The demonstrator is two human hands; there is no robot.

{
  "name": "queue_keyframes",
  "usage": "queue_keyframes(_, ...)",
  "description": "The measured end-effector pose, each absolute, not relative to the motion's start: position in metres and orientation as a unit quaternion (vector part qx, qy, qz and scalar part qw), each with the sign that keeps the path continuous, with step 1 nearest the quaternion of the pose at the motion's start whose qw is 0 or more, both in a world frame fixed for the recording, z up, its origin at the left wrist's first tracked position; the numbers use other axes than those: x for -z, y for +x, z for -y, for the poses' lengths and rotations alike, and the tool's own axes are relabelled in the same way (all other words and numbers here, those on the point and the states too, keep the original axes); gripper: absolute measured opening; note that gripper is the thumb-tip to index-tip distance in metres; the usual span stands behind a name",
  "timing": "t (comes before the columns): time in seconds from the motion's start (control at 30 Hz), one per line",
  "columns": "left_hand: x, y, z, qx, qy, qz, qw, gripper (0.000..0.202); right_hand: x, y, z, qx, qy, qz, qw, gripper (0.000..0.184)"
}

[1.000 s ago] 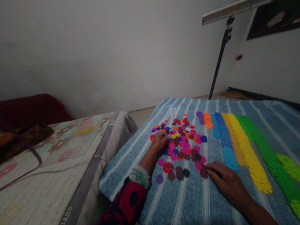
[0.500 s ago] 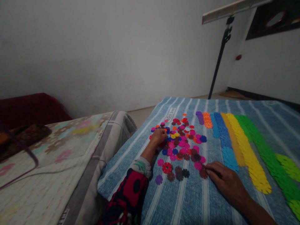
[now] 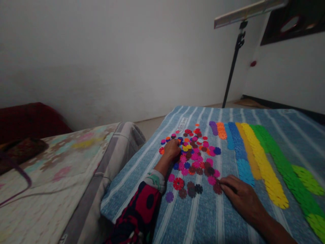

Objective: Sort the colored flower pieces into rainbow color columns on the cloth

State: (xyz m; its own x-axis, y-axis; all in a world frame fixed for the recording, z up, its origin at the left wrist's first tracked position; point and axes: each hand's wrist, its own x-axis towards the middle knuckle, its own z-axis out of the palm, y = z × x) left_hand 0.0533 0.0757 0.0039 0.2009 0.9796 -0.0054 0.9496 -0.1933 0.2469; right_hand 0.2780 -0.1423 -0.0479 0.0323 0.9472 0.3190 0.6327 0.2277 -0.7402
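A loose pile of small flower-shaped plastic discs (image 3: 195, 154), pink, red, purple, blue and brown, lies on a blue striped blanket (image 3: 203, 217). My left hand (image 3: 172, 148) rests at the pile's left edge, fingers curled down onto the discs; what they pinch is hidden. My right hand (image 3: 240, 196) lies low on the blanket at the pile's near right, its fingertips touching a dark red disc (image 3: 217, 188). To the right run sorted bands of discs: purple (image 3: 213, 127), orange (image 3: 222, 130), blue (image 3: 237, 149), yellow (image 3: 264, 169) and green (image 3: 286, 166).
A second mattress with a pale floral sheet (image 3: 50, 176) sits to the left, with a gap between the two beds. A dark red cushion (image 3: 30, 118) lies at its far end. A black stand (image 3: 232, 67) holding a light bar rises behind the blanket by the white wall.
My left hand has shifted slightly up and left along the pile's edge. My right hand has stayed at the dark red disc. The camera view has drifted a little to the right.
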Motion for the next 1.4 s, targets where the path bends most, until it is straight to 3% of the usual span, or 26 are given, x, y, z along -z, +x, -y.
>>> queue_keyframes(0.17, -0.006, 0.053, -0.078, -0.080, 0.767, -0.628, 0.109, 0.030, 0.049, 0.278, 0.142, -0.192, -0.591, 0.667, 0.411, 0.023)
queue_keyframes(0.37, 0.005, 0.046, -0.084, -0.144, 0.770, -0.609, 0.126, 0.013, 0.043, 0.276, 0.143, -0.192, -0.594, 0.671, 0.400, 0.023)
queue_keyframes(0.57, 0.015, 0.022, -0.098, -0.219, 0.729, -0.595, 0.258, 0.012, 0.045, 0.276, 0.143, -0.184, -0.594, 0.678, 0.393, 0.023)
queue_keyframes(0.77, 0.015, 0.010, -0.104, -0.291, 0.679, -0.597, 0.314, 0.014, 0.046, 0.276, 0.141, -0.196, -0.590, 0.672, 0.402, 0.023)
queue_keyframes(1.0, 0.000, 0.053, -0.090, -0.267, 0.706, -0.527, 0.390, 0.008, 0.044, 0.275, 0.139, -0.211, -0.591, 0.677, 0.384, 0.024)
queue_keyframes(1.4, 0.000, 0.174, -0.081, -0.202, 0.816, -0.434, 0.326, 0.014, 0.037, 0.269, 0.135, -0.209, -0.604, 0.671, 0.376, 0.023)
